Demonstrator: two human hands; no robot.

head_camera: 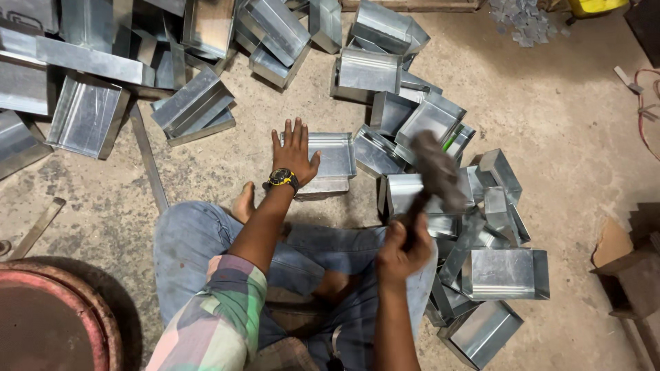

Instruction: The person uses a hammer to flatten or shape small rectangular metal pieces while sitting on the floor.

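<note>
My left hand (294, 150) lies flat with fingers spread on the left part of a shallow sheet-metal tray (333, 159) that rests on the concrete floor in front of my knees. A dark watch sits on that wrist. My right hand (401, 253) grips the handle of a mallet (434, 172). Its dark head is blurred and raised above the right of the tray, over a metal box (405, 191).
Folded sheet-metal boxes lie in a heap to the right (505, 273) and behind the tray (369, 71); larger metal channels pile at the upper left (86, 113). A round reddish rim (62, 323) sits at the lower left. Wooden blocks (629, 264) stand at the right.
</note>
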